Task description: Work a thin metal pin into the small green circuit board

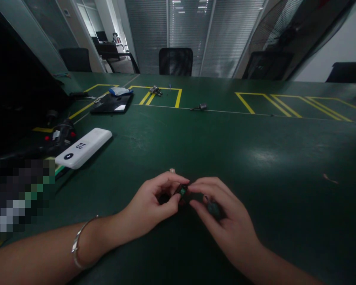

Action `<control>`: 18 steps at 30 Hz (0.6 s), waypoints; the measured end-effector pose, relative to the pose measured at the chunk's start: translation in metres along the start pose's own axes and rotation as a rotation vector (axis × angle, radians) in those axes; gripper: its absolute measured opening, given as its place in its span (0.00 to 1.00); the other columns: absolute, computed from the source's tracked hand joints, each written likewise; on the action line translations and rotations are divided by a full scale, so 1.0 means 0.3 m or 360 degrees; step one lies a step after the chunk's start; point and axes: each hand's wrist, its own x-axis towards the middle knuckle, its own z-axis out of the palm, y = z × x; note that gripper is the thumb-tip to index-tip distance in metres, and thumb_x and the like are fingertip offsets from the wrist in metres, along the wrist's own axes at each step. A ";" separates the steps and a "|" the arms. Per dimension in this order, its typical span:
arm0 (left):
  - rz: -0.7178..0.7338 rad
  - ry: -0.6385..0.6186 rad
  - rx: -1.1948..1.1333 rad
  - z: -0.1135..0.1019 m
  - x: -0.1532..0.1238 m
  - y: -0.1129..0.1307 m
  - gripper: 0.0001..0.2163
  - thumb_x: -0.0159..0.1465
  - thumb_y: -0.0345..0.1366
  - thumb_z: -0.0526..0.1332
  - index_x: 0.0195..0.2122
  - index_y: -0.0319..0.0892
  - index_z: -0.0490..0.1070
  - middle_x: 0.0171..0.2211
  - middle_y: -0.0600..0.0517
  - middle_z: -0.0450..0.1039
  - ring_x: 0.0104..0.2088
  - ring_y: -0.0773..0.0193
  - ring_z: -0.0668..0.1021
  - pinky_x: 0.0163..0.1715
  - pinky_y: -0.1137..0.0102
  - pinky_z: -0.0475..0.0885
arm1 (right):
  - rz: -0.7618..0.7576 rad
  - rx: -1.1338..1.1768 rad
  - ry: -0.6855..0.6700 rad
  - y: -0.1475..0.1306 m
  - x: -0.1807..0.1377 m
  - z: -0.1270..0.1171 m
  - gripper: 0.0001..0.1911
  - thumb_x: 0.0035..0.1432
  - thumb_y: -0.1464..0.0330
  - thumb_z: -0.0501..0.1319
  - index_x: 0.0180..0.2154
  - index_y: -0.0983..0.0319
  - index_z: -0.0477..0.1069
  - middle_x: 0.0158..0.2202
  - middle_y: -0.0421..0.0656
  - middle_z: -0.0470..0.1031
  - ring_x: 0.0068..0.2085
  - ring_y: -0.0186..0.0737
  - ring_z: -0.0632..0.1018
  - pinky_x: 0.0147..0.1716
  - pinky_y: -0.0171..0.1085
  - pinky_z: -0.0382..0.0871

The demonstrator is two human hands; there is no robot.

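Observation:
My left hand [154, 204] and my right hand [222, 215] meet over the green table near its front edge. Both pinch a small dark part with a green face [182, 191] between thumb and fingertips. A second small dark piece [213, 206] seems to lie under my right fingers; I cannot make out what it is. A thin bracelet [77, 245] circles my left wrist. A tiny pale object [172, 171] lies on the table just beyond my left fingers.
A white power bank [83, 147] lies at the left, beside a dark tool with red buttons [59, 136]. Farther back are a black tablet [112, 103], a blue-white item [120, 91], small metal parts [156, 91] and a bit [199, 107]. Yellow tape boxes [284, 105] mark the table. Chairs stand behind.

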 end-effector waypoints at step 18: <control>-0.0017 -0.0026 -0.0097 -0.020 0.006 -0.010 0.14 0.65 0.30 0.60 0.53 0.45 0.69 0.49 0.49 0.73 0.49 0.61 0.75 0.50 0.66 0.71 | 0.0320 0.0235 -0.0091 -0.004 -0.019 -0.007 0.12 0.70 0.69 0.49 0.51 0.54 0.65 0.37 0.39 0.72 0.31 0.33 0.74 0.32 0.34 0.71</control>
